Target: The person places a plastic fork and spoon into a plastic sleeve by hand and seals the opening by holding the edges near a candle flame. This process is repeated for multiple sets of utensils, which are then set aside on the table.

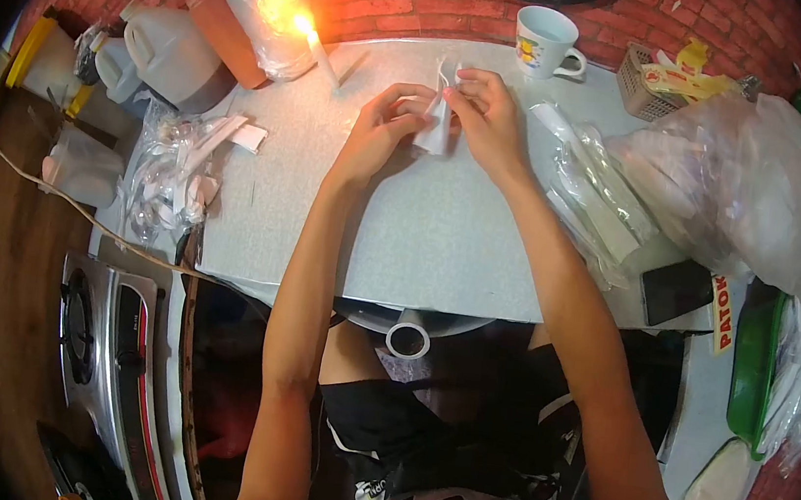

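Observation:
A small white packet (435, 134), thin like plastic or paper, stands between my hands over the middle of the table. My left hand (382, 129) has its fingers curled against the packet's left side. At its upper right edge, the thumb and fingers of my right hand (487, 127) pinch it. A thin strip rises from the packet's top. Left of my hands, a lit white candle (321, 55) leans on the table with a bright flame. What the packet contains cannot be made out.
Clear plastic bags (595, 188) lie to the right, beside a dark phone-like slab (677, 291). At the back are a flowered mug (545, 44) and a small basket (648, 89). Crumpled plastic wrappers (177, 170) and jugs (174, 56) sit left; a gas stove (108, 345) is lower left.

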### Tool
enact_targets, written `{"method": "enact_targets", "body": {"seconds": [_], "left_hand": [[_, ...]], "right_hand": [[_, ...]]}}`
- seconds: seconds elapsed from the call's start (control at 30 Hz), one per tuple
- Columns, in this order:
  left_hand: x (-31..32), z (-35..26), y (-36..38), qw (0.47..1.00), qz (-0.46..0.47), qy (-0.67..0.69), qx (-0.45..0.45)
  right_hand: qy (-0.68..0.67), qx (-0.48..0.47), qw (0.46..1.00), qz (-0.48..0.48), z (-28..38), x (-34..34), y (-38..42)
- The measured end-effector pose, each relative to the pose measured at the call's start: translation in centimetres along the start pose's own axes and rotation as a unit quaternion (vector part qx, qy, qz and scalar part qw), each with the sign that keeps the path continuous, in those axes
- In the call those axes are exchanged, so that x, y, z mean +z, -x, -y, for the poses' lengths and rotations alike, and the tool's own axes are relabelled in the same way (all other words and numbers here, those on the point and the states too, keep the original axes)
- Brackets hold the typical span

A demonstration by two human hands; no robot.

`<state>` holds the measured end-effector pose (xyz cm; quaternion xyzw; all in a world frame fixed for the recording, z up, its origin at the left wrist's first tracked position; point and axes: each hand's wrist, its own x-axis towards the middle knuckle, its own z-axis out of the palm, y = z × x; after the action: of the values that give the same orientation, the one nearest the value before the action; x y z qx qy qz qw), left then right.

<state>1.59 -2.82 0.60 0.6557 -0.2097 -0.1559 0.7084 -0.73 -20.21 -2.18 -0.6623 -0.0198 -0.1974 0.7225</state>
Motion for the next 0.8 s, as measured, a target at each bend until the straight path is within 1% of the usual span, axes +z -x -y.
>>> {"method": "enact_targets", "body": {"seconds": [0.03, 0.07, 0.1, 0.13, 0.17, 0.27, 0.33, 0.37, 0.43, 0.47, 0.5, 0.53, 0.57, 0.63, 0.67, 0.73, 0.8], "left_hand": [[0.3, -0.3, 0.3, 1.000, 0.005, 0.012, -0.020], [-0.1, -0.1, 0.4, 1.000, 0.001, 0.014, -0.022], [-0.5, 0.0, 0.1, 0.997, 0.036, 0.063, -0.026], [-0.8, 0.1, 0.1, 0.991, 0.071, 0.111, -0.028], [-1.2, 0.0, 0.3, 0.991, 0.068, 0.112, -0.029], [-1.5, -1.1, 0.6, 0.985, 0.005, 0.147, -0.095], [-2.2, -0.9, 0.6, 0.983, 0.008, 0.163, -0.090], [-2.5, -0.8, 0.7, 0.981, 0.015, 0.174, -0.090], [-2.4, -0.8, 0.9, 0.978, 0.009, 0.193, -0.075], [-2.4, -0.8, 0.8, 0.983, -0.017, 0.158, -0.088], [-2.2, -0.8, 0.6, 0.986, -0.043, 0.123, -0.102], [-1.5, -0.7, 0.8, 0.979, -0.079, 0.140, -0.127], [-1.1, -0.6, 0.8, 0.979, -0.081, 0.148, -0.115], [-0.8, -0.1, 0.5, 0.987, -0.138, 0.047, -0.064], [-1.1, 0.7, 0.1, 0.987, -0.151, 0.009, -0.045], [-0.8, 0.5, 0.0, 0.988, -0.152, 0.007, -0.035], [-0.9, 0.5, 0.2, 0.987, -0.157, 0.000, -0.033]], "right_hand": [[0.002, 0.004, 1.000, 0.003, -0.4, -0.1, -0.1], [0.010, -0.015, 1.000, 0.013, -0.8, -0.2, -0.3], [0.018, -0.033, 0.999, 0.023, -0.5, 0.0, -0.2], [0.027, -0.018, 0.999, 0.026, -0.1, -0.1, 0.1], [0.027, -0.016, 0.999, 0.029, 0.2, 0.0, 0.3], [0.041, -0.004, 0.997, 0.063, 1.0, 0.2, 0.5], [0.016, 0.056, 0.994, 0.097, 1.5, 0.3, 0.8], [0.026, 0.056, 0.993, 0.105, 1.6, 0.3, 1.0], [-0.053, 0.104, 0.988, 0.099, 1.9, 0.6, 1.0], [-0.082, 0.096, 0.985, 0.121, 1.9, 0.6, 1.1], [-0.070, 0.091, 0.985, 0.131, 1.8, 0.6, 1.1], [-0.106, 0.117, 0.979, 0.132, 1.6, 0.8, 1.0], [-0.143, 0.143, 0.971, 0.130, 1.6, 0.8, 0.9], [-0.147, 0.143, 0.967, 0.149, 1.9, 1.1, 1.0], [-0.169, 0.153, 0.962, 0.150, 2.1, 1.1, 1.0], [-0.208, 0.159, 0.953, 0.154, 2.2, 1.1, 1.1], [-0.187, 0.156, 0.957, 0.158, 2.4, 1.0, 1.4]]}}
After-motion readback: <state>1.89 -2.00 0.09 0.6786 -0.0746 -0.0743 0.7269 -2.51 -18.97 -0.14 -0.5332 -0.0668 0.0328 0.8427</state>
